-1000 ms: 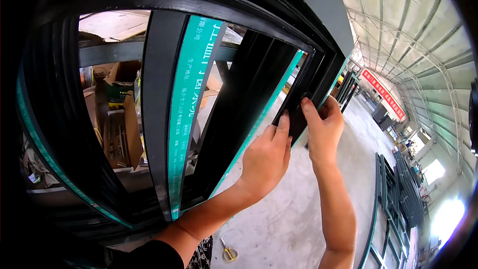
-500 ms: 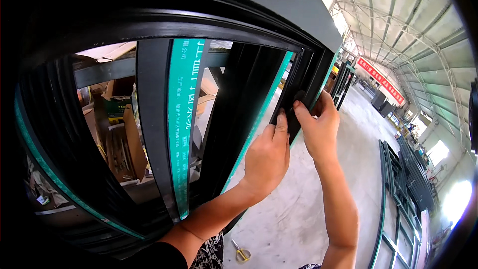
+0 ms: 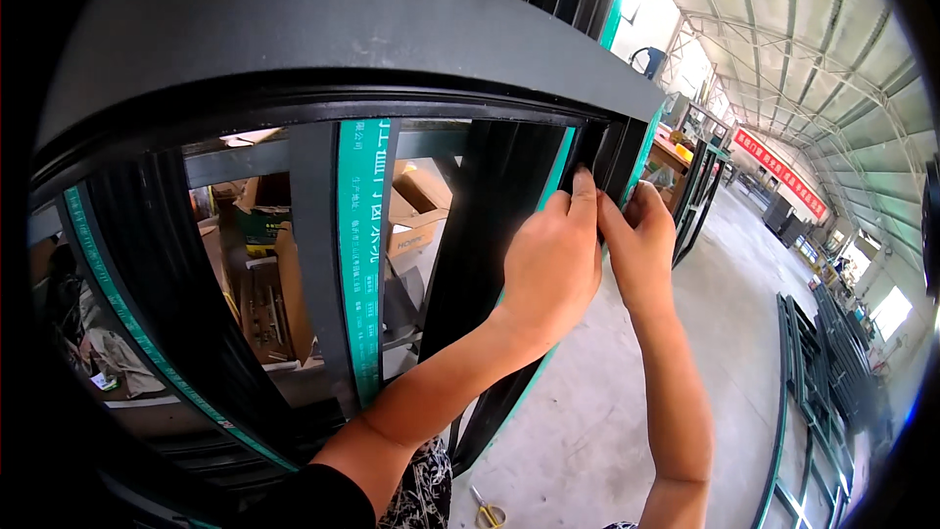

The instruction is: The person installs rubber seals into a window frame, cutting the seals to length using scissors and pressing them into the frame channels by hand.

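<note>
A dark grey and black metal window frame (image 3: pixel 294 15) fills the left and middle of the view, with green printed protective film (image 3: pixel 360 255) along its bars. At the frame's right upright, just below the top corner, both hands work close together. My left hand (image 3: pixel 550 260) has its index finger pressed up into the black channel (image 3: pixel 590 149), with the other fingers curled; whatever they pinch is hidden. My right hand (image 3: pixel 641 245) is closed around the outer edge of the same upright, thumb beside the left index fingertip.
Behind the frame are open cardboard boxes (image 3: pixel 416 211) and a box of metal parts (image 3: pixel 264 314). Yellow-handled scissors (image 3: pixel 490 513) lie on the concrete floor (image 3: pixel 587 431). Stacked dark frames (image 3: pixel 818 392) stand at the right; a red banner (image 3: pixel 781 170) hangs farther back.
Both hands have shifted up the upright toward the top corner. The left index finger now reaches into the channel. The view has tilted, showing more of the top rail.
</note>
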`<action>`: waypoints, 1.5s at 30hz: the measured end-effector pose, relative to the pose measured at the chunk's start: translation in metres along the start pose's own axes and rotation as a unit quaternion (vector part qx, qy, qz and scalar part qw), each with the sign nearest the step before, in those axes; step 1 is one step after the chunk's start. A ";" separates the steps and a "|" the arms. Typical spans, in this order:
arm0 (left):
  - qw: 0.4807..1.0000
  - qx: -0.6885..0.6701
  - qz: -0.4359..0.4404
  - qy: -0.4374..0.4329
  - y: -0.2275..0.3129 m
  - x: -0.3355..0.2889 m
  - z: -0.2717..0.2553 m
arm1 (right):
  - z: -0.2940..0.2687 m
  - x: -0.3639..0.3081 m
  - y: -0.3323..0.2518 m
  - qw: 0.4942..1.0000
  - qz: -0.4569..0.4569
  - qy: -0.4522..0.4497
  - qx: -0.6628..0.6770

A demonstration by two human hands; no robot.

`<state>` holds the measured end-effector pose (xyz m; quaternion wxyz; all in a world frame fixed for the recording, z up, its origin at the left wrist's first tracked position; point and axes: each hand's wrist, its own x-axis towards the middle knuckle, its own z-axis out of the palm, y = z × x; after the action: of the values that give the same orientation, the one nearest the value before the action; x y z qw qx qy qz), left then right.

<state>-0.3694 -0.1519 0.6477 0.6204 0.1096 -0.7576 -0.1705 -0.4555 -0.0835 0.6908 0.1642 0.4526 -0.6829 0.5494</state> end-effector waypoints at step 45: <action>0.978 -0.127 -0.145 -0.075 -0.016 -0.058 0.002 | 0.013 0.036 -0.005 0.981 -0.072 0.043 0.177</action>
<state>-0.3603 -0.1439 0.5885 0.5398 0.1255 -0.7500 -0.3610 -0.4674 -0.1110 0.7151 0.1502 0.4987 -0.5329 0.6669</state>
